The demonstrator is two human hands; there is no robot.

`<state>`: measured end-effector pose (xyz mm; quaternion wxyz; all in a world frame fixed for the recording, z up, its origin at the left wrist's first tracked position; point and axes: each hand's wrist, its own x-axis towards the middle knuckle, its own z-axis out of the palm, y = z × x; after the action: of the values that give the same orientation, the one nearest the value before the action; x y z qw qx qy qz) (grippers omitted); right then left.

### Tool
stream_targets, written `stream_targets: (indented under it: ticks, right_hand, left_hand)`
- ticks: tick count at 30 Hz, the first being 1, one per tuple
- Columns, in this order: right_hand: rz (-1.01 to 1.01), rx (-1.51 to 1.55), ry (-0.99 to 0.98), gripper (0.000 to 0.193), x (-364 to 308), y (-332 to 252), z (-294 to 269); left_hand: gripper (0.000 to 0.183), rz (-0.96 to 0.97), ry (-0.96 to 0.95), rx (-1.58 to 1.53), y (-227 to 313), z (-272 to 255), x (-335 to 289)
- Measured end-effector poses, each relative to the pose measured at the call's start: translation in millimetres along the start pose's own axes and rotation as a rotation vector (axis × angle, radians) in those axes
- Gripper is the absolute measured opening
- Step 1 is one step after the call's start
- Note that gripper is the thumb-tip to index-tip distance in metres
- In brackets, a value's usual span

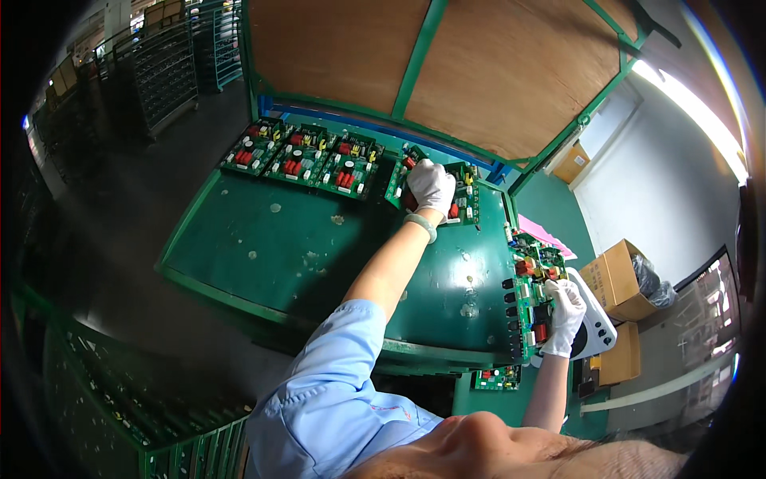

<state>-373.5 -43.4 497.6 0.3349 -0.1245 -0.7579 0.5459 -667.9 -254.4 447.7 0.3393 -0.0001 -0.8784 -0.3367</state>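
Note:
My left hand, in a white glove with a green band at the wrist, reaches to the far edge of the green table. It is closed over a green circuit board with red and yellow parts. My right hand, also gloved, lies on a second circuit board at the table's right edge. Its fingers curl on that board's right side, next to a white device.
Three more circuit boards lie in a row along the far edge, left of my left hand. A wooden panel in a green frame stands behind the table. Cardboard boxes sit at the right, wire racks at the far left, and a small board below the table edge.

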Motion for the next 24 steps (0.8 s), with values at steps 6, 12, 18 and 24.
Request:
stream_targets:
  ticks: [6, 12, 18, 24]
  right_hand:
    - [-0.095, 0.047, -0.060, 0.011, 29, 27, 35]
    - [-0.035, 0.122, -0.136, 0.011, 40, 32, 46]
    - [0.100, 0.126, -0.206, 0.012, 15, 9, 39]
    - [0.200, 0.068, -0.299, 0.010, 0, 1, 47]
  left_hand:
    - [0.036, -0.113, -0.258, -0.052, -8, -17, 12]
    - [0.072, 0.024, -0.512, -0.213, -52, -30, 10]
    - [0.104, 0.396, -0.812, 0.082, -39, -89, -40]
    - [0.071, 0.593, -0.608, 0.163, -48, -56, -46]
